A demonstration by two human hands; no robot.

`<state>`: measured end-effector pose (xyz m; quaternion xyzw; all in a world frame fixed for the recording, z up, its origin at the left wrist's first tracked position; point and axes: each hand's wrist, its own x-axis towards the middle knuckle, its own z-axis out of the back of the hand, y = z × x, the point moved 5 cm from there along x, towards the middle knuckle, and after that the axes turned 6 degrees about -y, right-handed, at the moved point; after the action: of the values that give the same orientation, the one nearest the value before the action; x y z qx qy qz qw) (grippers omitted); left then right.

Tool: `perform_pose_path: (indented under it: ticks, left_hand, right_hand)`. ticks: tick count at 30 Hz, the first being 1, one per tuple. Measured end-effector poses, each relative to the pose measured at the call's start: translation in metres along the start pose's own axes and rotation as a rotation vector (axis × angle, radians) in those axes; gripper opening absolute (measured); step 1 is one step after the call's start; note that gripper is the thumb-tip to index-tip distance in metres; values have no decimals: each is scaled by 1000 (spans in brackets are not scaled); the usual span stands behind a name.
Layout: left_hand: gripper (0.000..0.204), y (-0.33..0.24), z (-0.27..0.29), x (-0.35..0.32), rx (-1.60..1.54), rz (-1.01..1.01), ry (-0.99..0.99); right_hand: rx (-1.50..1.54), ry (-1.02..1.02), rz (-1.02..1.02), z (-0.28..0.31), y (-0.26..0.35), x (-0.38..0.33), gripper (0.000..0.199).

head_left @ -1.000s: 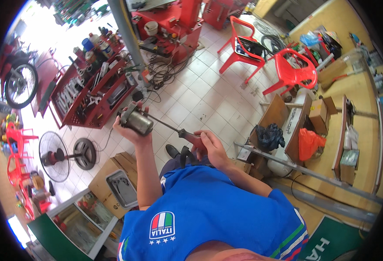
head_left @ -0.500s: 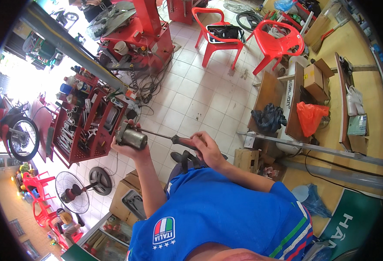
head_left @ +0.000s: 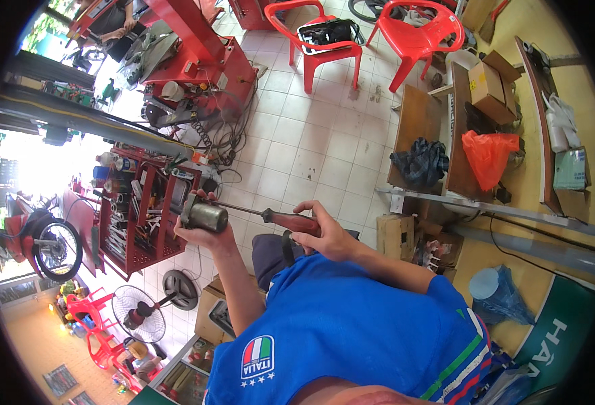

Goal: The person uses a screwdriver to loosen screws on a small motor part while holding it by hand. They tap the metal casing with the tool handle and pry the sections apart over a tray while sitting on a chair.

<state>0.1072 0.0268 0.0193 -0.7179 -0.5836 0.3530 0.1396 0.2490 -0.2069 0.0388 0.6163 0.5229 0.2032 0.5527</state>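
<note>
In my left hand [head_left: 206, 236] rests a grey metal motor [head_left: 208, 217], a short cylinder with a flanged end. My fingers curl around its flanged side, and the dull round end points right. My right hand [head_left: 328, 236] grips a screwdriver [head_left: 294, 221] by its red and black handle, thumb below and index finger above. The long thin shaft runs left, level with the motor's far side. Its tip is near the fingers of my left hand; whether it touches the motor I cannot tell.
Left stands a red tool trolley [head_left: 142, 229] full of wrenches and bottles, with a fan [head_left: 139, 314] nearer. A red machine [head_left: 210, 81] and red chairs [head_left: 328, 50] stand ahead on the tiled floor. A wooden shelf unit [head_left: 412, 128] with bags and a carton [head_left: 493, 84] is at right.
My right hand has shifted slightly, and more of the screwdriver handle shows, its red end turned further right. The motor stays in my left hand. The whole view has turned a little.
</note>
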Motion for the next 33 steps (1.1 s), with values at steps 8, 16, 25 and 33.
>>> perform_pose_path:
  ticks: [8,16,25,33]
  left_hand:
    - [54,2,6,1,1,16,48]
    - [53,5,17,5,-36,41,-8]
    - [56,-27,50,20,-130,55,32]
    - [42,-75,100,-1,-192,18,-91]
  right_hand:
    - [-201,-172,46,17,-4,14,42]
    - [-99,-191,95,6,-4,9,39]
    - [-183,-165,151,-42,-15,3,40]
    - [-284,-246,75,-79,-44,1,40]
